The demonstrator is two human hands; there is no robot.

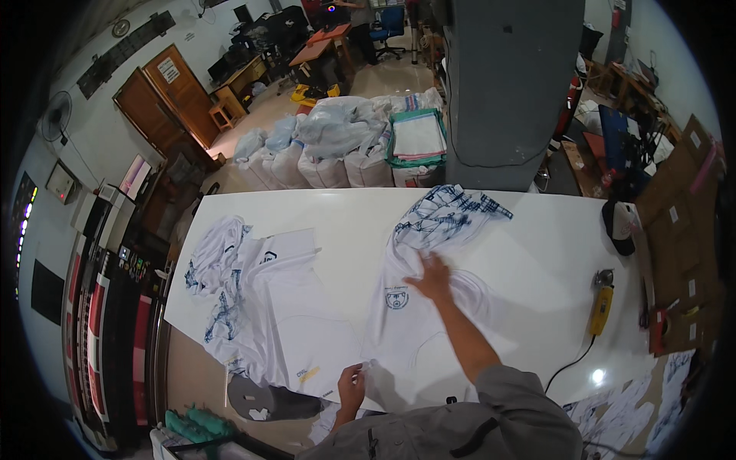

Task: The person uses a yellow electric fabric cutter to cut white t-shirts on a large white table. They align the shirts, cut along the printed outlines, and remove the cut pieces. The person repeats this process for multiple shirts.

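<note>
My right hand [432,277] is spread, palm down, over a white fabric piece [468,307] with a dark blue patterned part [448,215] at its upper end and a round printed emblem [396,299]. My left hand [351,381], at the near edge of the white table [544,253], has its fingers curled on the lower edge of that white piece. To the left lies a rumpled heap of white and blue printed fabric [230,299]. A yellow corded power tool [602,310] rests at the right, below a black and white cap [619,228].
Beyond the table stand stuffed sacks [322,161] and a grey pillar [506,92]. A person [359,27] is at the back. A large machine [107,322] borders the left, cardboard [675,238] the right. Printed pieces [621,414] lie at lower right.
</note>
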